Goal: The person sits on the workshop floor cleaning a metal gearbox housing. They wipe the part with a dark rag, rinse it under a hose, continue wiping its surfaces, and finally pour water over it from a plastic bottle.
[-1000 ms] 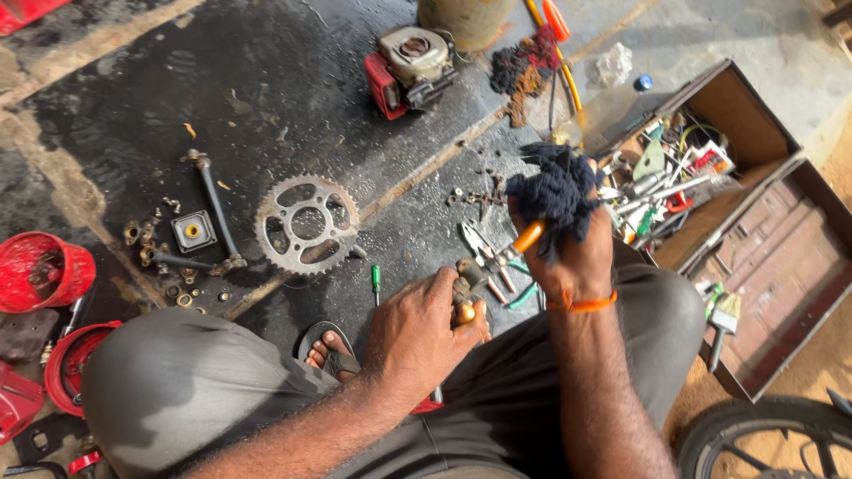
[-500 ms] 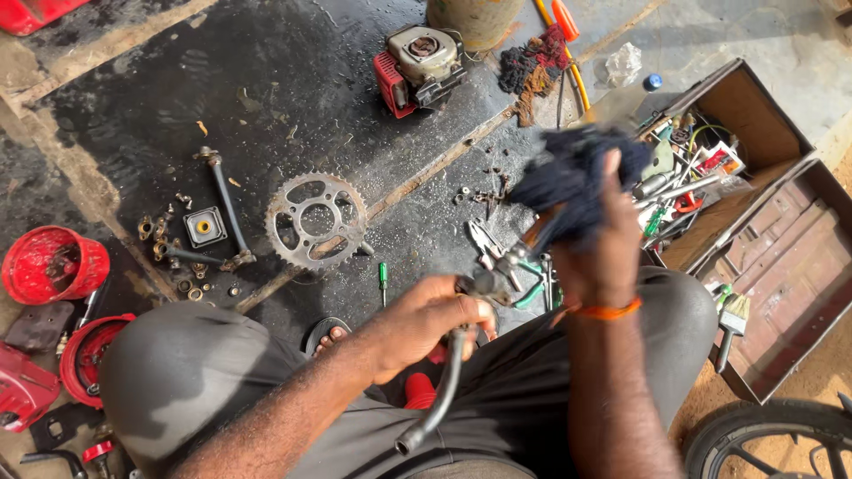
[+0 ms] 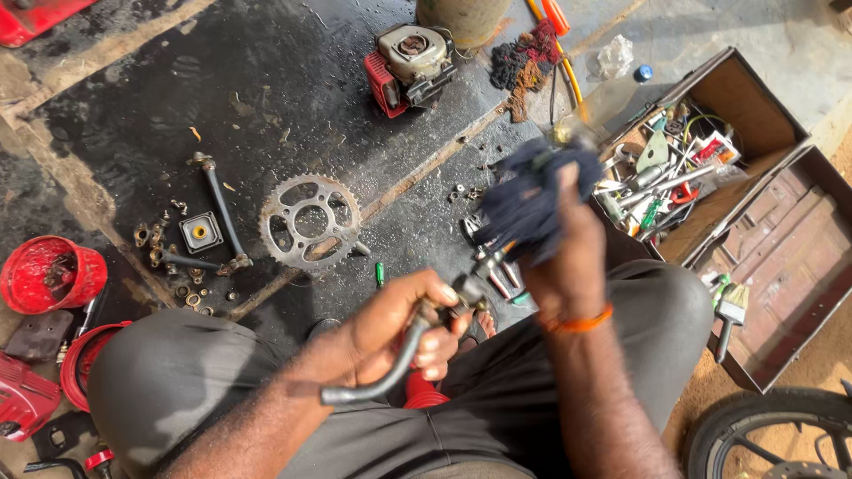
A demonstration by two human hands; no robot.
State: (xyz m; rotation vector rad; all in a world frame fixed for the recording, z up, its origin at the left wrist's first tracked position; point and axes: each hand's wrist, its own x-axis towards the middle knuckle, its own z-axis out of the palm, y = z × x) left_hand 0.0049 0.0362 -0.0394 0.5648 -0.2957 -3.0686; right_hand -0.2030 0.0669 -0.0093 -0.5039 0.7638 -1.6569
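Note:
My left hand (image 3: 399, 330) grips a curved grey metal lever (image 3: 388, 372) over my lap, its head end pointing up toward my right hand. My right hand (image 3: 568, 257) is closed around a dark blue rag (image 3: 532, 200) and an orange-handled tool whose tip (image 3: 490, 259) touches the lever's head. An orange band circles my right wrist. I sit on the oily dark floor with knees in grey trousers spread to both sides.
A toothed sprocket (image 3: 309, 220) lies on the floor ahead, with bolts, a rod and small parts (image 3: 200, 232) to its left. A small red engine (image 3: 408, 58) stands farther off. An open toolbox (image 3: 701, 151) is at right, a red bowl (image 3: 49, 273) at left, a tyre (image 3: 772, 435) bottom right.
My left hand has lifted the curved lever off the floor and up over my lap. My right hand with rag and tool rose slightly toward it.

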